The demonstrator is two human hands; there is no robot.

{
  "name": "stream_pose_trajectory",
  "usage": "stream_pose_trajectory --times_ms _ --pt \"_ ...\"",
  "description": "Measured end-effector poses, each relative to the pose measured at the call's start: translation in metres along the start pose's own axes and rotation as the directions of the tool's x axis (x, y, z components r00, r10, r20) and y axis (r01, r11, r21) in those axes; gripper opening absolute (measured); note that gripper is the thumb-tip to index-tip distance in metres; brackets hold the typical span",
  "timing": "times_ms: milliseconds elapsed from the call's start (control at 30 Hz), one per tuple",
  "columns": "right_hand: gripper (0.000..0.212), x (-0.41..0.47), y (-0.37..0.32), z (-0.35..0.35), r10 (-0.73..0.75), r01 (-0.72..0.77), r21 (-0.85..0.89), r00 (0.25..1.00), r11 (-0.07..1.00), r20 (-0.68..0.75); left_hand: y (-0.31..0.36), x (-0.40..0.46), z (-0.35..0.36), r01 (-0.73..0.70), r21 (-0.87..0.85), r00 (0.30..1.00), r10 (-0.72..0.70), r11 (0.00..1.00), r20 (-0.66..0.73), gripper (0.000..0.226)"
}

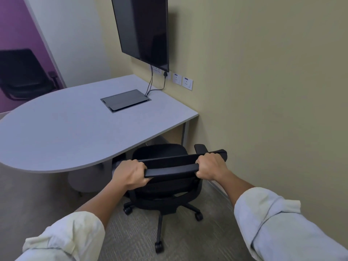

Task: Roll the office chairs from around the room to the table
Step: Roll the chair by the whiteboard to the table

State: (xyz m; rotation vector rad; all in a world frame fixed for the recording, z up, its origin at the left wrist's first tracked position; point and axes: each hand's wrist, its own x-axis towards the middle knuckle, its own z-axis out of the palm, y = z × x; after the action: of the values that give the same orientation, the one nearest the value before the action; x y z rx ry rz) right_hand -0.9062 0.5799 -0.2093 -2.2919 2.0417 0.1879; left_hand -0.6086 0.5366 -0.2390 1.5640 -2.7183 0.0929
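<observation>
A black office chair [165, 196] on castors stands at the near right side of the grey table [62, 132], its seat partly under the tabletop edge. My left hand [130, 176] grips the left end of the chair's top backrest bar. My right hand [211, 166] grips the right end of the same bar. A second black chair [24, 74] stands by the purple wall at the far left, beyond the table.
A dark screen [143, 29] hangs on the beige wall [263, 91] above the table, with cables running down to a grey cable box [125, 100] set in the tabletop. Wall sockets [181, 81] sit beside it. The wall runs close along the chair's right side. Carpet covers the floor.
</observation>
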Motion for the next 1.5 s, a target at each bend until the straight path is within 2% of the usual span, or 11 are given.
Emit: stream_pose_trajectory --times_ms 167,333,633,800,1200,1333,1500 --pt "0.01 0.034 0.057 -0.006 -0.101 0.101 -0.014 0.995 0.995 0.014 0.041 0.03 -0.003 0.088 0.037 0.996 -0.087 0.995 -0.019 0.05" --pt "0.018 0.069 0.079 -0.009 -0.145 0.145 -0.03 0.989 0.989 0.003 0.05 0.053 -0.001 0.159 0.023 0.987 -0.158 0.987 -0.021 0.048" --pt "0.014 0.154 0.084 -0.015 -0.219 0.219 -0.019 0.976 0.976 -0.013 0.019 0.108 0.002 0.284 0.026 0.958 -0.285 0.959 0.033 0.037" --pt "0.013 0.202 0.098 -0.023 -0.242 0.24 -0.074 0.97 0.968 -0.021 0.009 0.144 -0.003 0.298 -0.002 0.954 -0.298 0.955 0.022 0.032" --pt "0.023 0.293 0.106 -0.035 -0.321 0.319 -0.092 0.947 0.943 -0.011 -0.016 0.2 -0.004 0.416 -0.006 0.908 -0.414 0.909 0.065 0.031" --pt "0.014 0.324 0.12 -0.036 -0.359 0.358 -0.094 0.933 0.929 0.009 -0.012 0.222 0.0 0.468 0.007 0.881 -0.467 0.884 0.078 0.03" --pt "0.026 0.36 0.13 -0.047 -0.405 0.402 -0.094 0.914 0.911 -0.017 -0.016 0.252 -0.002 0.511 0.008 0.858 -0.511 0.859 0.052 0.033"
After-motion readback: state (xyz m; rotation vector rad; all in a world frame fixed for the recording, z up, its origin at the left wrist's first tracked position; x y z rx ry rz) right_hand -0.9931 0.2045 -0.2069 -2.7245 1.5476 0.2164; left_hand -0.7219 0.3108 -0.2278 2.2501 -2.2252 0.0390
